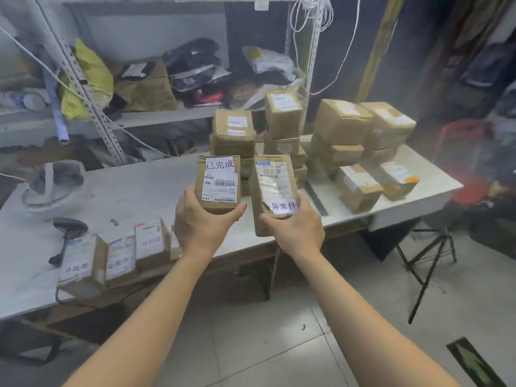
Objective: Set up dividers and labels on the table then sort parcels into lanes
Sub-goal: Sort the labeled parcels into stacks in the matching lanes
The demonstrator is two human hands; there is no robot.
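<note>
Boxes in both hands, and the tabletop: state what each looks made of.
Left box, gripped by the left hand, and right box, gripped by the right hand: matte brown cardboard, creased at the edges; their labels look like white paper. Tabletop: smooth, pale, scuffed surface, perhaps painted or laminated board.

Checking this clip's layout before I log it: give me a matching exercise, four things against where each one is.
Things:
1 box labelled 已完成
2 box labelled 异常件
3 scanner
4 stacked boxes

Places:
A far right part of the table
B held in the right hand
C held in the left hand
D lying on the table's left part

Pairs: 1-C, 2-B, 3-D, 4-A.
</note>
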